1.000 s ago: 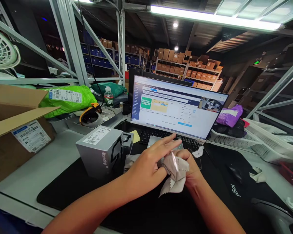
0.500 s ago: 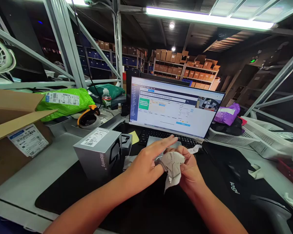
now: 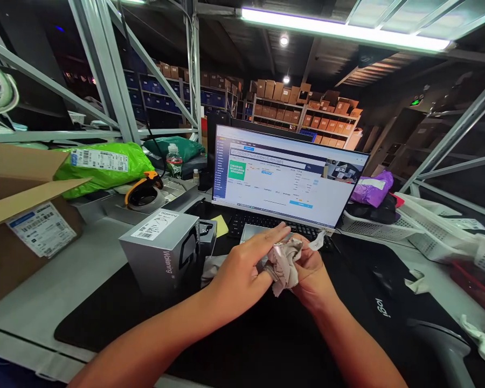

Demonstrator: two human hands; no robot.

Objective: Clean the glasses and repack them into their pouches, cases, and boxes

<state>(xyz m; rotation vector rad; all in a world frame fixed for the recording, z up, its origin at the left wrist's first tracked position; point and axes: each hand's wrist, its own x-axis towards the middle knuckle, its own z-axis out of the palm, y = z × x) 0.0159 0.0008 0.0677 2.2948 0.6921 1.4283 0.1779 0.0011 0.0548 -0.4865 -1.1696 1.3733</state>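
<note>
Cloth (image 3: 285, 264), crumpled, is bunched between my hands; left hand (image 3: 238, 275) fingers pinch its side, right hand (image 3: 313, 276) fingers curl around it.

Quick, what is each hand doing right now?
Left hand: fingers nearly straight, pinching the beige cloth.
Right hand: closed around the same cloth from underneath.
</note>
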